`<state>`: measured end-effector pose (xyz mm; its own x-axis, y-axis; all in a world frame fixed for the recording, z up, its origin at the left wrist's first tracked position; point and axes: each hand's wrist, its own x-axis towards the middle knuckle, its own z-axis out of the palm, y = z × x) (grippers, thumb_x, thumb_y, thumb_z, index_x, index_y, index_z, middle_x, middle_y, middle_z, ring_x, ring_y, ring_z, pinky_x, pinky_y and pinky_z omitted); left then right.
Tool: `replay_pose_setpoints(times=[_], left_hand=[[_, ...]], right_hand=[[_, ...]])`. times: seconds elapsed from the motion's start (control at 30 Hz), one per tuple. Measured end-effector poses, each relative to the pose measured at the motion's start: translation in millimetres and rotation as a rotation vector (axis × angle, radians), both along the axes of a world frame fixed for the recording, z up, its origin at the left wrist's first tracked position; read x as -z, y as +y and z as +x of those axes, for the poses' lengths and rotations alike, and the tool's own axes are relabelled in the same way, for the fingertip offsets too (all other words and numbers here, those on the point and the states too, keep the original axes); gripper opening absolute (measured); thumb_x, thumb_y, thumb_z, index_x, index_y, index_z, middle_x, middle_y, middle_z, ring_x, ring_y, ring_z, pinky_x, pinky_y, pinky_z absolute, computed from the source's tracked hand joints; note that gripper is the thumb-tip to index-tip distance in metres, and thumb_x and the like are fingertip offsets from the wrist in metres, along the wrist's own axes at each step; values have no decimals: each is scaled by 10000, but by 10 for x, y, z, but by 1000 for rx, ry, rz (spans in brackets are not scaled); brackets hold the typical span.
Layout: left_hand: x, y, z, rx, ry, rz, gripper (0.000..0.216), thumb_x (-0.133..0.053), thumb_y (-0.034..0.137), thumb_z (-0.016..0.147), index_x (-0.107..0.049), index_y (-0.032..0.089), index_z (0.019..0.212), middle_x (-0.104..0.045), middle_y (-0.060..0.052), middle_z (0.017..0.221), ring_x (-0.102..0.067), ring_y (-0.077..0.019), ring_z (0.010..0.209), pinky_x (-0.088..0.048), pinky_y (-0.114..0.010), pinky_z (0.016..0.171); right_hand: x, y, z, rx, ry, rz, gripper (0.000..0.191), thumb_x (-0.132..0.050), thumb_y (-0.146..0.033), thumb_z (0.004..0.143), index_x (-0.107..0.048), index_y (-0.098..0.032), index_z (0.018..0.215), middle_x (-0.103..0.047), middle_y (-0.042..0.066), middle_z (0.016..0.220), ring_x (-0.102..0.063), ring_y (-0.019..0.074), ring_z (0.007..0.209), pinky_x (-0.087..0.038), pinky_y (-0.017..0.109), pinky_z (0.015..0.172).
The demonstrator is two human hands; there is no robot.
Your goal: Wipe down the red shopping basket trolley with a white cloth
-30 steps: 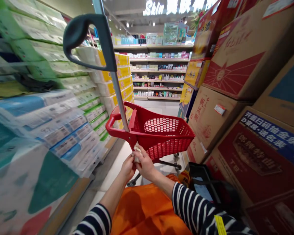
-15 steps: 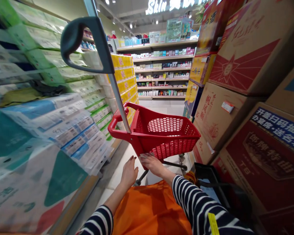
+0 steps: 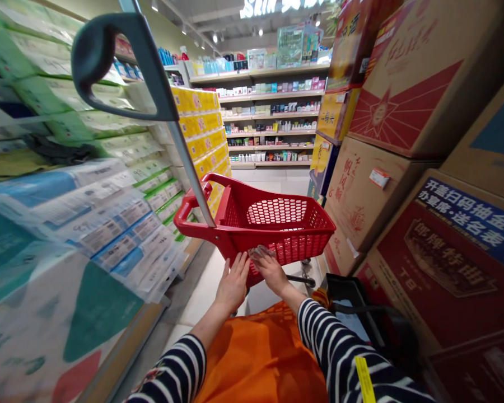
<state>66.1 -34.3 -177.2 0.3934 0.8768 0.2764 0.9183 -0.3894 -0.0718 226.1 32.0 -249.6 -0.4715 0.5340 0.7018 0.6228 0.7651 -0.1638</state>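
Observation:
A red plastic shopping basket cart (image 3: 231, 238) on wheels stands in front of me, with a long metal pole and a dark grey loop handle (image 3: 151, 67) rising from its left end. My left hand (image 3: 231, 282) lies with fingers stretched against the basket's near lower side. Just right of it, my right hand (image 3: 271, 271) presses a thin greyish cloth (image 3: 260, 252) to the same side wall. The cloth is partly hidden under the fingers. An orange apron (image 3: 260, 358) covers my lap below both hands.
Wrapped tissue packs (image 3: 121, 224) are stacked on the left, with yellow packs (image 3: 199, 134) behind. Large cartons (image 3: 445, 263) rise close on the right. A black open crate (image 3: 348, 302) sits low beside them. Stocked shelves (image 3: 273, 115) stand at the back.
My left hand has moved right and up, from beside the basket onto its side. My right hand, with the cloth, has shifted up and right along the wall. The whole view has shifted slightly.

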Motion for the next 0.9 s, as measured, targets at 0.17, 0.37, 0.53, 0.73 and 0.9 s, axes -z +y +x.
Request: replay_pose_setpoints(times=[0.17,0.37,0.53,0.73,0.9], left_hand=[[62,36,83,52,32,-25,651,-369,76,720,-320,143,1366,-269,-88,1458,-202,-229,1355,-183,-480,1100],[-127,199,301,81,-113,-21,632,-387,79,724,-334,106,1354,-236,-124,1466,-158,-247,1365,-147,-499,1105],[-205,331,435,103,-666,-205,626,-388,46,664,-445,151,1278,-325,-103,1437,-276,-214,1328,-245,-441,1091],[-217,341,559,-147,-1639,-942,337,-546,169,630,-611,145,960,-690,-65,879,-647,-207,845,-526,-374,794],[-160,323,749,-389,-1955,-824,225,-537,151,638,-582,162,858,-675,-8,718,-646,-145,696,-533,-266,652]], right_hand=[[-17,-63,183,-28,42,6,287,-429,-158,904,-606,-232,1118,-589,67,1203,-376,192,1270,-393,452,1004],[-454,206,425,177,289,-8,364,-350,-124,905,-558,-209,1192,-509,66,1298,-294,178,1314,-291,457,1082],[-431,-99,368,-50,228,-206,407,-393,-101,816,-563,-187,1175,-559,90,1223,-484,171,1169,-437,346,975],[-572,-431,260,52,382,-285,369,-394,-86,786,-580,-177,1092,-519,89,1250,-458,146,1181,-400,309,1000],[-433,-500,116,284,286,-179,303,-492,-161,819,-602,-218,1095,-409,78,1368,-284,215,1309,-283,424,1067]])
